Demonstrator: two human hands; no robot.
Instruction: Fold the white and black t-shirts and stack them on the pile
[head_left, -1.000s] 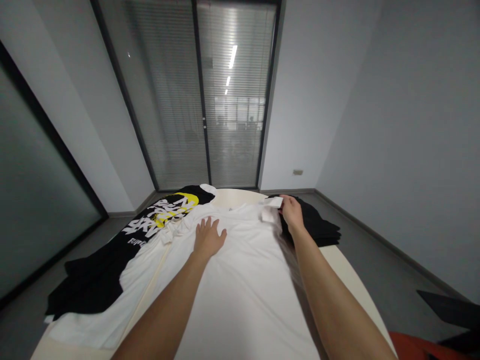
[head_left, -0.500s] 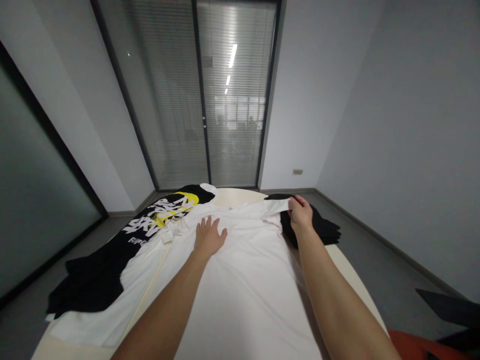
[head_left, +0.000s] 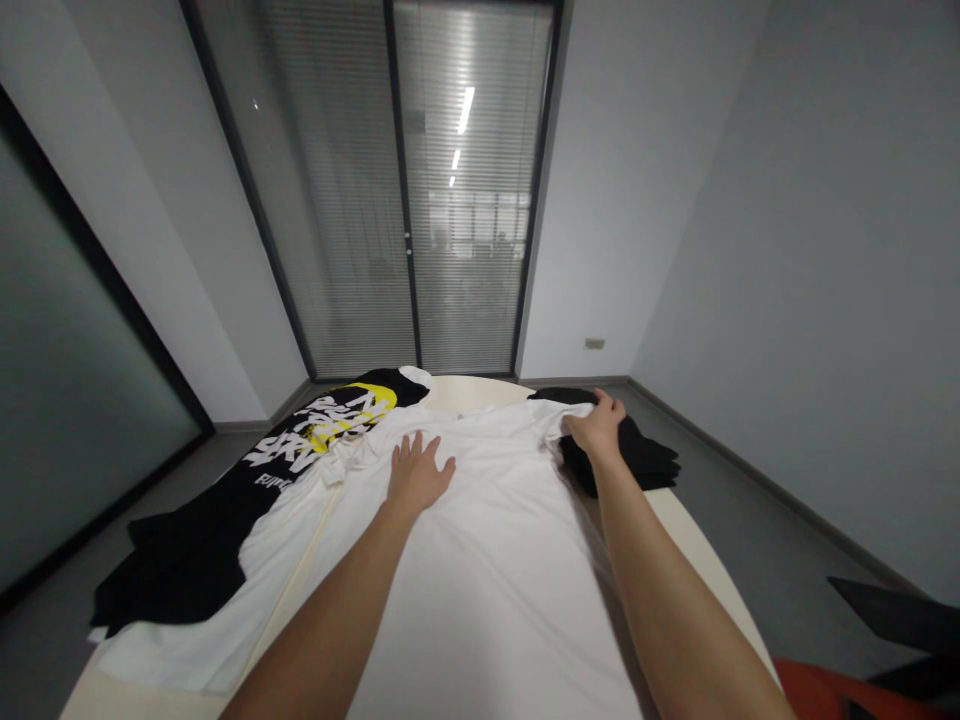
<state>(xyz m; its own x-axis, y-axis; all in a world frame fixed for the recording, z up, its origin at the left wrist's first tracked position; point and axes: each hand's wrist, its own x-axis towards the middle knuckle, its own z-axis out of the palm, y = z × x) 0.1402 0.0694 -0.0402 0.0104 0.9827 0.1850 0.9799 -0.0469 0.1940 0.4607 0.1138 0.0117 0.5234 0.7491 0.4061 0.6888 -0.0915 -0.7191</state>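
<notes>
On my head view, the right hand [head_left: 598,430] has shifted slightly since half a second ago: its fingers now spread at the sleeve of a white, smooth-knit T-shirt [head_left: 487,570], and that sleeve, pulled out straight then, looks bunched now. I cannot tell whether the fingers pinch the cloth. The left hand [head_left: 418,478] has stayed put, palm down and fingers fanned on the shirt's chest, well apart from the right. The shirt lies spread across the middle of the table, soft creases running down it. Left of it I see a black cloth garment with white lettering and a yellow print [head_left: 187,560]; right, a layered stack of folded black cloth [head_left: 645,460]. The cream, curved-edged tabletop [head_left: 701,560] stands on grey floor [head_left: 757,500], before a dark-framed glass partition with slatted blinds [head_left: 465,300].
</notes>
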